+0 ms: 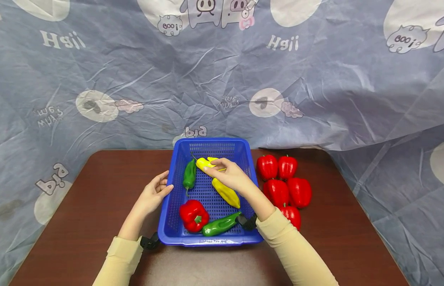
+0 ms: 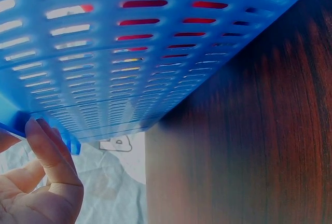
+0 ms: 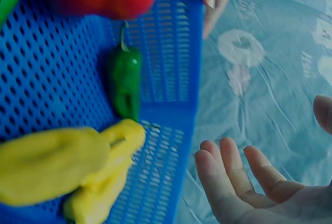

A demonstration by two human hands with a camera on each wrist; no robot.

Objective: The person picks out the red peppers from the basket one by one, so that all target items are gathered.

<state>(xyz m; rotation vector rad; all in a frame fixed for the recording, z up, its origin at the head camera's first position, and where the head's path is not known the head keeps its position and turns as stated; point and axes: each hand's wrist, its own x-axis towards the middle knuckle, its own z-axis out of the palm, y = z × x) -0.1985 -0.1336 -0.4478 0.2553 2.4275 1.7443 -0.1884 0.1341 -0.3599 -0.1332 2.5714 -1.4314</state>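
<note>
A blue slotted basket (image 1: 207,240) stands mid-table. In it lie two yellow peppers (image 1: 204,163) (image 1: 226,192), a small green pepper (image 1: 189,174), a red bell pepper (image 1: 194,214) and a long green pepper (image 1: 220,224). My right hand (image 1: 227,172) hovers over the far yellow pepper with relaxed fingers. In the right wrist view this hand (image 3: 254,182) holds nothing, and the yellow peppers (image 3: 46,169) lie beside the green pepper (image 3: 124,81). My left hand (image 1: 154,194) rests its fingertips against the basket's left rim (image 2: 129,53).
Several red bell peppers (image 1: 284,182) sit grouped on the brown table (image 1: 100,198) just right of the basket. A crumpled blue printed cloth (image 1: 222,79) hangs behind and drapes around the table's edges.
</note>
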